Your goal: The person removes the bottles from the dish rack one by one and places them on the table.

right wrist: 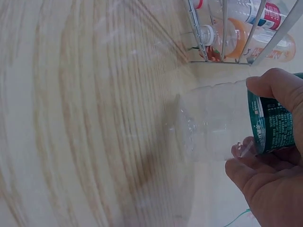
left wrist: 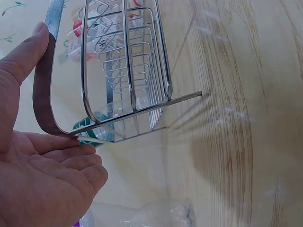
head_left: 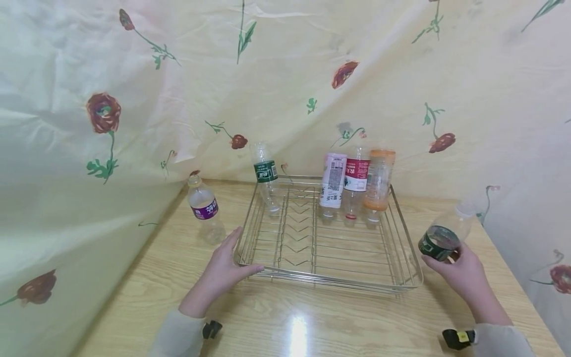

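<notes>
My right hand (head_left: pixel 464 272) grips a clear plastic bottle (head_left: pixel 450 225) with a dark green label, right of the rack. In the right wrist view, thumb and fingers (right wrist: pixel 279 87) lie around the label, and the bottle's clear end (right wrist: pixel 208 123) points at the table. My left hand (head_left: pixel 220 267) rests against the near left corner of a metal wire rack (head_left: pixel 332 282). Its thumb (left wrist: pixel 26 54) lies along the rim, the other fingers loosely extended at the corner. Several bottles lean neck-down in the rack: one green-labelled (head_left: pixel 265 171), one pink-and-white (head_left: pixel 333 181), one red-labelled (head_left: pixel 357 173), one orange (head_left: pixel 379 178).
A clear bottle with a purple label (head_left: pixel 205 208) stands on the wooden table (head_left: pixel 250 317) left of the rack. A floral cloth (head_left: pixel 285 89) hangs behind and at both sides of the table.
</notes>
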Demonstrator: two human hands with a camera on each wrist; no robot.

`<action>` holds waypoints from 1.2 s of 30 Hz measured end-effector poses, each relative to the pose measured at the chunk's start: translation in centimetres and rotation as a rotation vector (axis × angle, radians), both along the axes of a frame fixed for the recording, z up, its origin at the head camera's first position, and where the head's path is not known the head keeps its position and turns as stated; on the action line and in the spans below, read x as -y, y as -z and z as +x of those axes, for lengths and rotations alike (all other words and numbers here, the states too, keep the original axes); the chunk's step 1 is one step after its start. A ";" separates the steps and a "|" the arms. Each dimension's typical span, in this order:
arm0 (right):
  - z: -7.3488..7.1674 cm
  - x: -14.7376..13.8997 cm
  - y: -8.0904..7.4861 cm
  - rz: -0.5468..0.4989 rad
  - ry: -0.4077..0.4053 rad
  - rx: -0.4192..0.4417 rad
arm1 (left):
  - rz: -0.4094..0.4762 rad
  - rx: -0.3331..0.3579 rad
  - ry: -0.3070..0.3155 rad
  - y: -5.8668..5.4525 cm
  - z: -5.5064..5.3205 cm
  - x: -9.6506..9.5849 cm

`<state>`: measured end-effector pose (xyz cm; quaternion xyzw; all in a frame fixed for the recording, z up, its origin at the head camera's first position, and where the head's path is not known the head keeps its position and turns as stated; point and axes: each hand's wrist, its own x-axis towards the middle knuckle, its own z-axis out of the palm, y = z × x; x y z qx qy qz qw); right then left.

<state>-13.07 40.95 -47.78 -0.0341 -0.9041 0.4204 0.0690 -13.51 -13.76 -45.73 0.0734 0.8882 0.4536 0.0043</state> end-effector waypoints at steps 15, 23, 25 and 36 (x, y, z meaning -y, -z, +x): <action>0.3 -0.4 0.7 -0.013 -0.004 0.031 | 0.020 -0.025 0.001 0.6 -0.2 0.0; 0.7 -0.7 0.9 -0.056 -0.007 0.029 | 0.040 -0.012 -0.002 1.1 -0.3 0.3; 0.8 -0.9 0.9 -0.065 0.007 0.030 | 0.043 -0.009 -0.001 1.1 -0.3 0.3; 2.7 -1.6 0.0 -0.021 0.096 -0.052 | 0.046 -0.032 0.026 1.2 -0.4 0.5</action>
